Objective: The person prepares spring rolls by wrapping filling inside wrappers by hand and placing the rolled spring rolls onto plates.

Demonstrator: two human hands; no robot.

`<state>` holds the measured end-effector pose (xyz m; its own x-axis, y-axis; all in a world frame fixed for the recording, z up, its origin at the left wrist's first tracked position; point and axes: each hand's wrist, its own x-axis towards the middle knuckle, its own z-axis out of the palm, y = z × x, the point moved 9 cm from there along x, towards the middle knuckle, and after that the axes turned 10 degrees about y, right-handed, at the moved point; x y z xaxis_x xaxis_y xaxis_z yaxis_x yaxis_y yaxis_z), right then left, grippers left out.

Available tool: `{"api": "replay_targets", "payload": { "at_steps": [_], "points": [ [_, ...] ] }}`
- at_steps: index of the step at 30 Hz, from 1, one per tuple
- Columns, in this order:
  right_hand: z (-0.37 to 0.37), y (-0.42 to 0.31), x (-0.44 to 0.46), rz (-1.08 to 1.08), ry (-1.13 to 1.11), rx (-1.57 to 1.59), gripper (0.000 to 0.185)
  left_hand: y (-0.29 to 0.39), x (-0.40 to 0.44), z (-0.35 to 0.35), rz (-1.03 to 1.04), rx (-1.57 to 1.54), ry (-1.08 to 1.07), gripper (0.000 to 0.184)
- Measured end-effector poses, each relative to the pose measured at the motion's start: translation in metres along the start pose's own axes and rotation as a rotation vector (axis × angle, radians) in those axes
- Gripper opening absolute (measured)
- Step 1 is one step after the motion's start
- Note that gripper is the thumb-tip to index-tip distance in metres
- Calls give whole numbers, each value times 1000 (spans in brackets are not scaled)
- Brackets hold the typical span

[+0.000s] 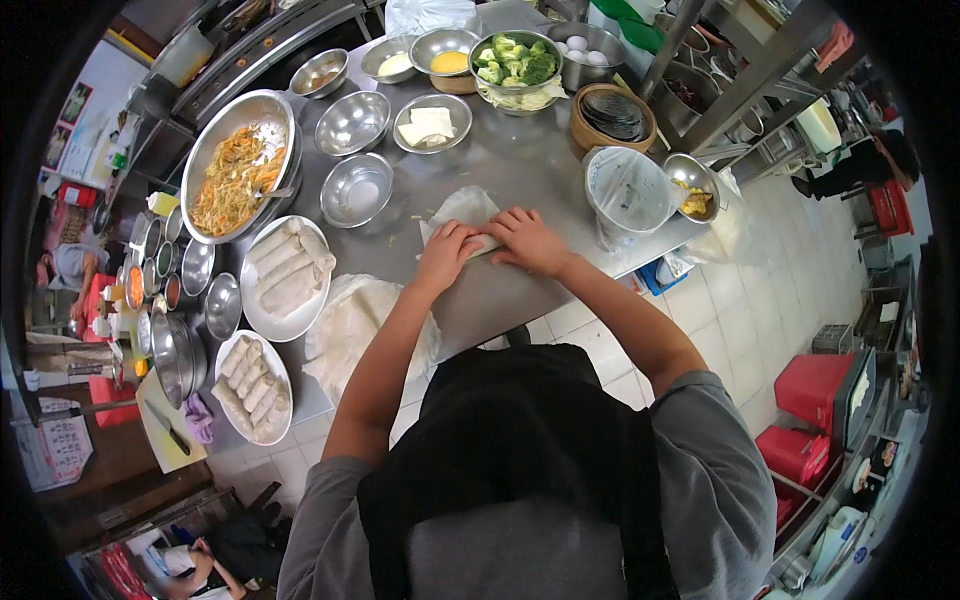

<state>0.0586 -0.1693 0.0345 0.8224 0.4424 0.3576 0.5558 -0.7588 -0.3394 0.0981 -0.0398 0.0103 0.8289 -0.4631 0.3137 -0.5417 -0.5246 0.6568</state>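
On the steel table, a thin white wrapper (466, 207) lies partly rolled into a tube. Both my hands press on the roll: my left hand (446, 254) curls over its left end, and my right hand (527, 242) lies over its right end with fingers bent. My fingers hide most of the roll and any filling. Left of my left forearm is a stack of wrappers (365, 325). Finished rolls rest on an upper oval plate (325, 290) and a lower oval plate (286, 425). A large bowl (275, 115) of shredded filling with a utensil stands at the upper left.
Along the back stand bowls of broccoli (517, 65), eggs (585, 52) and white slabs (430, 124). A bamboo steamer (579, 130) and plastic-covered tub (628, 190) stand right. A cutting board (165, 440) with a knife is left. Other people appear at the edges.
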Motion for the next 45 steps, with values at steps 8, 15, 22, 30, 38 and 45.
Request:
{"api": "replay_targets", "payload": {
  "at_steps": [8,15,22,30,38,45],
  "points": [
    [15,5,2,-28,31,-81,46,34,-25,-24,96,355,126,57],
    [2,-16,16,-133,22,-37,54,22,-24,-13,50,363,135,53],
    [29,-9,14,-96,29,-7,51,10,-22,-13,57,270,105,51],
    [35,-7,20,-121,-82,-28,51,10,-22,-16,20,303,23,49],
    [41,-4,25,-117,-153,-21,56,-3,-20,-10,-37,333,-24,53],
    [42,-3,27,-77,-189,-9,52,5,-14,-19,-74,269,-11,50]
  ]
}}
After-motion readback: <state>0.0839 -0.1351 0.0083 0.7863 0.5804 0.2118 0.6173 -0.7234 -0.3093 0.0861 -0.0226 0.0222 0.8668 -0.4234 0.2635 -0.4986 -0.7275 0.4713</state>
